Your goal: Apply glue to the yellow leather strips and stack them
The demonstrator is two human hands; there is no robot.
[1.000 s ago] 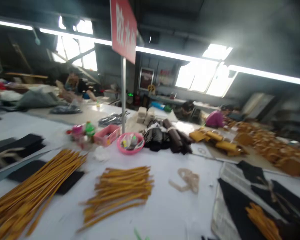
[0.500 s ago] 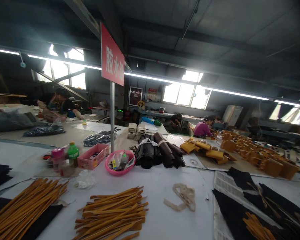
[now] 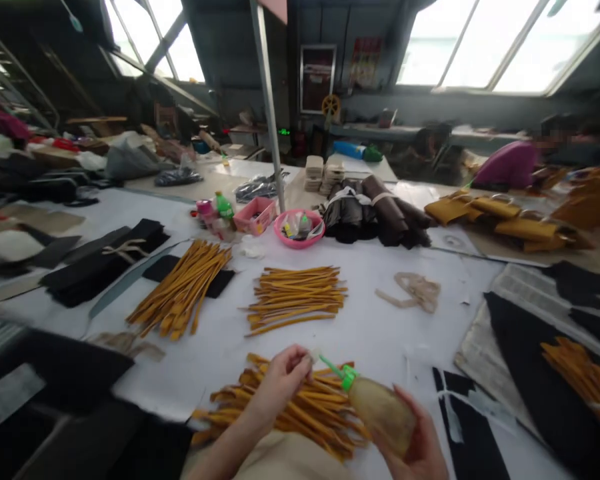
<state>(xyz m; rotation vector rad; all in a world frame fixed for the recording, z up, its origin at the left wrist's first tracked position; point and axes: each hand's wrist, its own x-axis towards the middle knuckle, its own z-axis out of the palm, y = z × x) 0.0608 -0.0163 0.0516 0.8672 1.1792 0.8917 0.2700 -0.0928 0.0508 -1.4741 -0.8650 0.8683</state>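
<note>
My right hand (image 3: 417, 443) is wrapped round a squeeze bottle (image 3: 383, 410) with a murky yellowish body and a green nozzle cap. The bottle is tilted, its thin nozzle pointing up and left. Close to the nozzle tip, my left hand (image 3: 285, 377) is closed in a pinch on a small whitish scrap (image 3: 314, 356), too blurred to name. Whether the scrap touches the nozzle I cannot tell. Below both hands lies a loose pile of yellow-brown strips (image 3: 325, 407). A neater row of such strips (image 3: 297, 297) is spread farther off on the white table.
More strips (image 3: 180, 287) lie at the left, beside a tied black stack (image 3: 105, 260). A beige cloth band (image 3: 415, 290) rests at the right, near black pieces (image 3: 520, 360). Behind stand a pink basket (image 3: 300, 241), a pink box (image 3: 255, 217) and dark rolls (image 3: 395, 210). People sit farther back.
The view has tipped downward, bringing the near table and both my hands into sight. The squeeze bottle now shows in my right hand; neither hand was visible earlier.
</note>
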